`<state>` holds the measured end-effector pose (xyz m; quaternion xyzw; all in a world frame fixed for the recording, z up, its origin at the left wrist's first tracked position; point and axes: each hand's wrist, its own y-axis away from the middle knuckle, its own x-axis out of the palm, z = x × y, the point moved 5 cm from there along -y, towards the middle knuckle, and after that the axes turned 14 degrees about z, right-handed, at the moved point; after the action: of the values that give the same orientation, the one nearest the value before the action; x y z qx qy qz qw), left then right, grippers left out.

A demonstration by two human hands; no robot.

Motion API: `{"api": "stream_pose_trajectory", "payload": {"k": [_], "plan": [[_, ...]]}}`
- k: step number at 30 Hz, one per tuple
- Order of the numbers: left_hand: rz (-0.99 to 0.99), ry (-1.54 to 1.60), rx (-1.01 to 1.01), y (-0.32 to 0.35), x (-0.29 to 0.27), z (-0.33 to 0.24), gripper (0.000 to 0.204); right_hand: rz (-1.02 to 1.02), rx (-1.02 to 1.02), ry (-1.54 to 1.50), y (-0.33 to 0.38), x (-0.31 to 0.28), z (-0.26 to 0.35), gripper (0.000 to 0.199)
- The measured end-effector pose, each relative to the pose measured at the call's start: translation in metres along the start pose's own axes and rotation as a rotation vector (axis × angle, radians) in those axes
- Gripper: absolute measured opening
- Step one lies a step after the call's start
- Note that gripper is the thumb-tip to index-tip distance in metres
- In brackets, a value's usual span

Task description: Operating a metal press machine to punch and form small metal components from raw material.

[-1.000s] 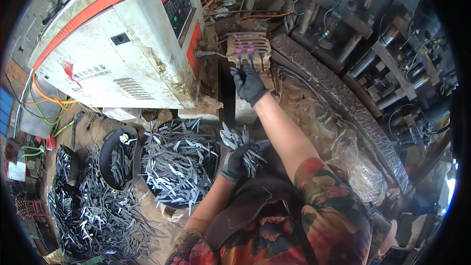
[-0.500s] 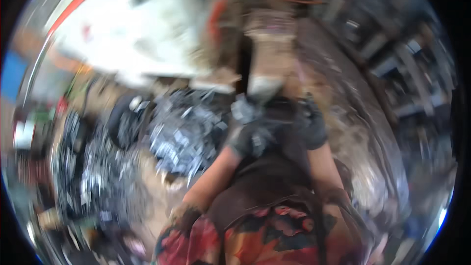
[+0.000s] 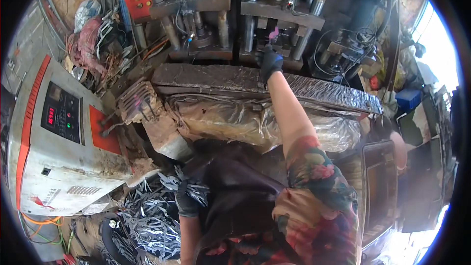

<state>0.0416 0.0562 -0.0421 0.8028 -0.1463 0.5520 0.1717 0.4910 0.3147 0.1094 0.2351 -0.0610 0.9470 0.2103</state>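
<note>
Strips (image 3: 198, 194), thin, flat and dull grey, fan out from my left hand (image 3: 186, 201), whose gloved fingers curl closed around the bundle, as in the earlier frames. My right hand (image 3: 271, 63), at the ridged block (image 3: 141, 100) a second ago and near my apron (image 3: 240, 167) half a second ago, now lies at the press (image 3: 282, 17). The view has swung right, so the cabinet (image 3: 68, 162) sits at far left. My right arm extends nearly straight across the beam (image 3: 211, 77), palm down; a glowing pink piece (image 3: 274, 33) shows just beyond the fingertips, at the press opening. How far those fingers open, and whether they grip anything, I cannot tell. My left forearm rises from the lower edge beside a jumbled pile (image 3: 152, 218) of similar strips. Wrinkled, shiny film covers the beam.
</note>
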Motion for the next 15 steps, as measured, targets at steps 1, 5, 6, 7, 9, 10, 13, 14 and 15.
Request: {"api": "stream_pose_trajectory", "payload": {"k": [1,5,6,7,9,10,13,14,15], "plan": [[0.001,-0.008,0.001,0.001,0.000,-0.002,0.019,-0.035,0.005,-0.009,-0.009,-0.002,-0.004,0.028],[0.033,-0.042,0.012,-0.003,0.008,-0.005,0.022,-0.096,0.028,0.020,-0.040,-0.021,-0.011,0.027],[0.018,-0.059,0.024,-0.001,0.010,-0.008,0.023,-0.090,0.037,0.017,-0.039,-0.014,-0.014,0.027],[0.011,-0.061,0.030,0.000,0.013,-0.010,0.023,-0.089,0.020,-0.003,-0.038,-0.008,-0.015,0.025],[-0.069,-0.103,0.040,0.000,0.022,-0.010,0.020,-0.095,-0.003,-0.018,-0.039,-0.008,-0.013,0.023],[-0.063,-0.099,0.032,-0.002,0.027,-0.007,0.020,-0.113,-0.010,-0.023,-0.042,-0.013,-0.010,0.027],[-0.087,-0.107,0.056,0.001,0.021,-0.010,0.019,-0.119,-0.007,-0.033,-0.040,-0.011,-0.013,0.033],[-0.022,-0.071,0.046,0.003,0.008,-0.011,0.021,-0.112,-0.001,-0.037,-0.037,-0.008,-0.017,0.033],[0.047,-0.034,0.032,0.002,0.009,-0.012,0.023,-0.112,-0.001,-0.037,-0.036,-0.010,-0.018,0.033]]}}
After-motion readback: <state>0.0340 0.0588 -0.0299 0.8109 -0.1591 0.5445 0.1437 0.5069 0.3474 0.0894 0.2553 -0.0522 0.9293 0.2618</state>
